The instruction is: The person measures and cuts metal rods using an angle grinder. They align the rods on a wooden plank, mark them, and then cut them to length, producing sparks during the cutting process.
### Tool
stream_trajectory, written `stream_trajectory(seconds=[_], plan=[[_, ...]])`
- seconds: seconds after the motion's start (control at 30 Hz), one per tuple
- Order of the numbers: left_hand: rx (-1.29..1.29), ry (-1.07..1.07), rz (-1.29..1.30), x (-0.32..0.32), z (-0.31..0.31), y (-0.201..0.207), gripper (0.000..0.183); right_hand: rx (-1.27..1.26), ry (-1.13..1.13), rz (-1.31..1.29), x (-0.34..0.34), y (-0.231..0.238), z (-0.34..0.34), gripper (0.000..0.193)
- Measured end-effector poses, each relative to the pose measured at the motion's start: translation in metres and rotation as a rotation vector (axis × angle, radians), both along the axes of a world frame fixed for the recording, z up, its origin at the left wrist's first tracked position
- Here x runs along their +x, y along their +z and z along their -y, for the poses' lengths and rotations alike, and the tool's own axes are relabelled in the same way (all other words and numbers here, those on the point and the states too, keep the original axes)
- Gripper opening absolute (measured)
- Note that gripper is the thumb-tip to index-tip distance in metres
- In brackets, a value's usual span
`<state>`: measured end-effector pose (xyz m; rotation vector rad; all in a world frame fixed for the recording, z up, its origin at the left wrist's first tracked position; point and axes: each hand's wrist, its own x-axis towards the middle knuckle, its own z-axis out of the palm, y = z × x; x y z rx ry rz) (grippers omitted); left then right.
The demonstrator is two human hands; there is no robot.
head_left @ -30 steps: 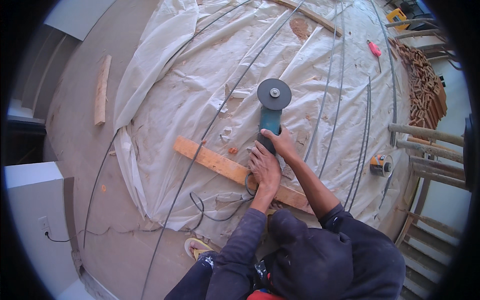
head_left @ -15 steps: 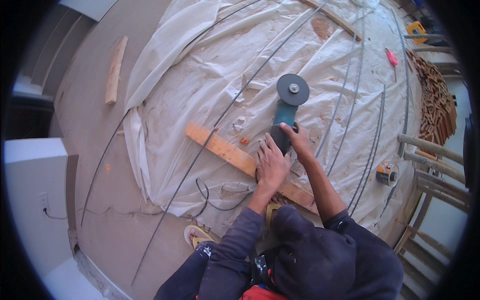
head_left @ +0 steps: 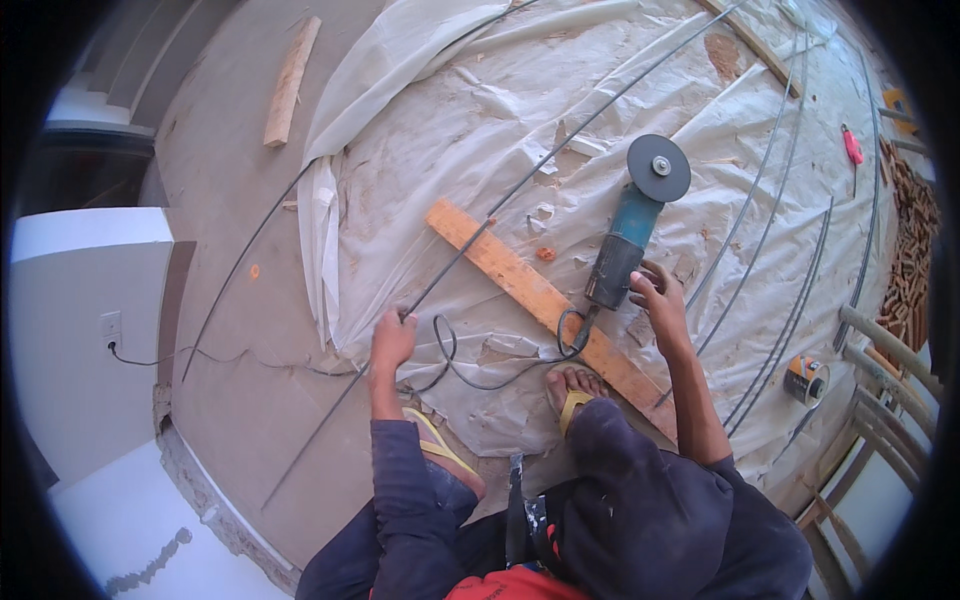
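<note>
An angle grinder (head_left: 622, 238) with a teal and black body and a round dark cutting disc (head_left: 652, 172) lies on the white plastic sheet, disc end away from me. Its rear end and cord reach over an orange-brown wooden plank (head_left: 510, 268). My right hand (head_left: 660, 300) is beside the grinder's rear, thumb and fingers apart; whether the fingertips touch the casing is unclear. My left hand (head_left: 392, 342) is closed around a long thin steel bar (head_left: 460, 250). That bar runs diagonally across the plank.
More steel bars (head_left: 775, 320) lie on the plastic sheet (head_left: 400, 250) at right. The cord (head_left: 490, 385) loops near my sandalled feet. A tin (head_left: 803, 382), wooden poles (head_left: 890, 345) and a pile of brown pieces (head_left: 908, 250) are at right. A loose board (head_left: 292, 85) lies far left.
My left hand has left the grinder, moved left and taken hold of the steel bar. My right hand has slid to the grinder's rear and loosened. The view has shifted left.
</note>
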<state>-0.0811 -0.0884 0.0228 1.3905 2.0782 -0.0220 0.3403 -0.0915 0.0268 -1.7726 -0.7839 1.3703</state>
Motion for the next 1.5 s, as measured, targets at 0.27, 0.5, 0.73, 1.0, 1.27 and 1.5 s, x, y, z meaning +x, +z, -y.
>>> stream_trajectory(seconds=[0.27,0.5,0.73,1.0,1.27,1.5], plan=[[0.227,-0.074,-0.098,0.004,0.025,-0.034,0.025,0.231,0.100,0.418,-0.010,0.016,0.000,0.024],[0.203,-0.164,0.032,0.000,0.023,-0.010,0.023,0.648,0.449,0.400,-0.047,0.085,-0.062,0.010],[0.285,-0.196,0.016,0.010,0.038,-0.035,0.018,0.657,1.115,0.518,-0.134,0.115,-0.166,0.018],[0.440,0.010,0.102,0.014,0.043,-0.028,0.029,0.837,1.537,0.817,-0.278,-0.035,-0.320,0.041],[0.328,0.066,0.176,-0.024,0.075,-0.029,0.035,1.137,0.998,1.228,-0.369,-0.083,-0.380,0.048],[0.368,0.064,0.233,-0.025,0.075,-0.027,0.030,0.853,1.237,1.382,-0.380,-0.070,-0.421,0.032]])
